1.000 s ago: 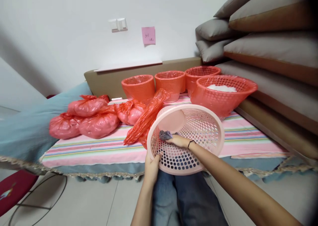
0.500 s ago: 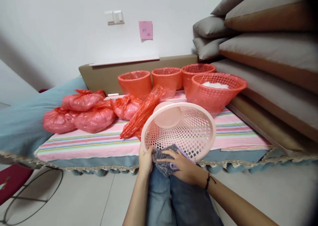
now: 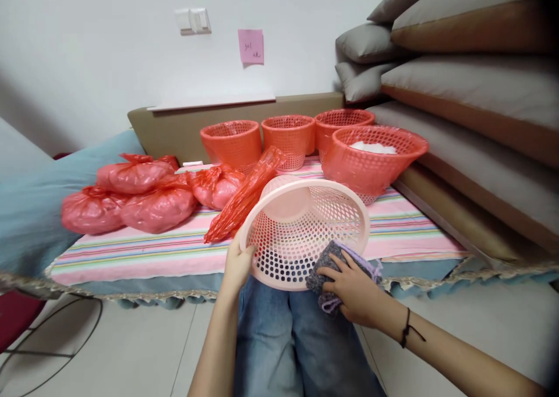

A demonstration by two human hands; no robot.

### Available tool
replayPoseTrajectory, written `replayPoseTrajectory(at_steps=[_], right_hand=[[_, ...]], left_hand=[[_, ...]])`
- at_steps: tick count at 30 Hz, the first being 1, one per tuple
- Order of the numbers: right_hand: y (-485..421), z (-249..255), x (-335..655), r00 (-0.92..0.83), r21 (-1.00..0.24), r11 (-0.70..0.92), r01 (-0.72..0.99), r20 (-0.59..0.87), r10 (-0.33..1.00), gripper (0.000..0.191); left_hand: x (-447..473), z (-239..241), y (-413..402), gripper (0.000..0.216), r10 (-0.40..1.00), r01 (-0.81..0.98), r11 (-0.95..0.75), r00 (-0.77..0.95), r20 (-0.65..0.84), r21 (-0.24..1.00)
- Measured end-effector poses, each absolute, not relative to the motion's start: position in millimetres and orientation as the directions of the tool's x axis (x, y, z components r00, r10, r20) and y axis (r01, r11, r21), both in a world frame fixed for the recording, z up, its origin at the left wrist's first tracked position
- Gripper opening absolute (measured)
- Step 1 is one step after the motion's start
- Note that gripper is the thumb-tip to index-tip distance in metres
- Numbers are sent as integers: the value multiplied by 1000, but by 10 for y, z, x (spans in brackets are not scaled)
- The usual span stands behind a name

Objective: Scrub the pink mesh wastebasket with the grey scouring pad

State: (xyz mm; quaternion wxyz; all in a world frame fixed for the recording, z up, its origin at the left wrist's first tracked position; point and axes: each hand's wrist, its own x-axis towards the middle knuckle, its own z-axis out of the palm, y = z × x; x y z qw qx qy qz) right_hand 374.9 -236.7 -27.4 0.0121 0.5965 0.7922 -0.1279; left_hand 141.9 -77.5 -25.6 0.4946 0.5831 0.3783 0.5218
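Note:
A pale pink plastic basket [image 3: 279, 208] with a perforated wall is tilted over my knees, its mouth facing me. My left hand [image 3: 238, 266] grips its rim on the left, thumb inside and fingers behind. In my right hand [image 3: 351, 283] is a grey cloth [image 3: 321, 269] with a lilac edge, bunched against the lower right of the rim. Just behind the basket lies a crumpled red plastic bag [image 3: 248, 196].
Several red-bagged bundles [image 3: 159, 205] lie left on the striped cloth [image 3: 144, 257]. Red baskets lined with plastic [image 3: 231, 146] stand behind; the nearest right basket [image 3: 371, 167] holds something white. Grey cushions [image 3: 471, 88] are stacked at right. A round stool [image 3: 21, 318] stands lower left.
My right hand and the cloth have slid rightward along the basket's rim, from beside my left hand to the lower right. My left hand keeps its hold; the view has shifted slightly.

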Motion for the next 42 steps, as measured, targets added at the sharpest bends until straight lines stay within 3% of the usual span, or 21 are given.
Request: replayPoseTrajectory(at_steps=[2,5,8,10,12,14,16,22,28,34,37,42], right_hand=[[-2312,-199,3788,-287,-234,246,940,-162,944,53],[-2115,-50,3833,-285,-444,217,869,-91,954,54],[-1764,92,3858,-165,-653,204,730,122,979,47],[-1456,128,3846,-12,-698,199,688,263,965,42],[-1120,80,3797,121,-684,167,710,352,928,42],[-800,-66,3710,177,-633,89,769,345,922,47],[-540,-297,3591,161,-532,-26,846,209,964,56],[-197,-958,3334,118,-499,-98,861,9,993,67],[-156,-948,3445,23,-530,-42,847,-43,999,54],[-579,-797,3325,-23,-556,-9,831,-50,999,57],[-1037,-753,3253,-135,-575,108,811,-4,991,59],[-1841,-754,3186,-272,-568,217,794,-12,962,84]], left_hand=[[1417,-157,-780,49,950,-7,-254,186,251,967],[1450,-161,-873,56,939,13,-293,193,285,956],[1518,-376,-1011,69,945,-19,-297,142,296,955],[1577,-564,-1082,71,957,-52,-265,108,269,963],[1635,-711,-1119,67,964,-89,-237,103,245,967],[1678,-784,-1123,62,970,-103,-211,100,221,972],[1691,-793,-1107,58,976,-104,-183,98,194,977],[1601,-747,-1034,70,980,-195,-133,123,159,972],[1586,-792,-987,68,974,-191,-143,147,172,971],[1611,-865,-980,61,984,-163,-137,90,153,977],[1623,-864,-983,63,985,-199,-129,84,148,971],[1670,-824,-1005,58,988,-216,-135,41,147,967]])
